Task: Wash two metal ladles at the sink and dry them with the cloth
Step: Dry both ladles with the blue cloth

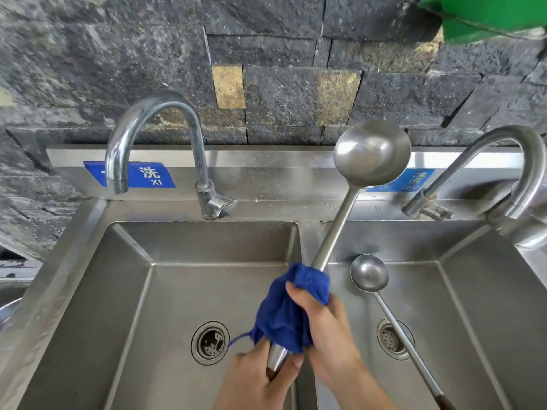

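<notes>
I hold a large metal ladle upright over the divider between two basins, its bowl raised in front of the backsplash. My left hand grips the lower end of its handle. My right hand wraps a blue cloth around the handle just above the left hand. A smaller second ladle lies in the right basin, bowl toward the back, its long handle running to the bottom right edge.
The steel double sink has a left basin with a drain. A curved faucet stands behind the left basin, another faucet behind the right. Dark stone wall behind; a green object at top right.
</notes>
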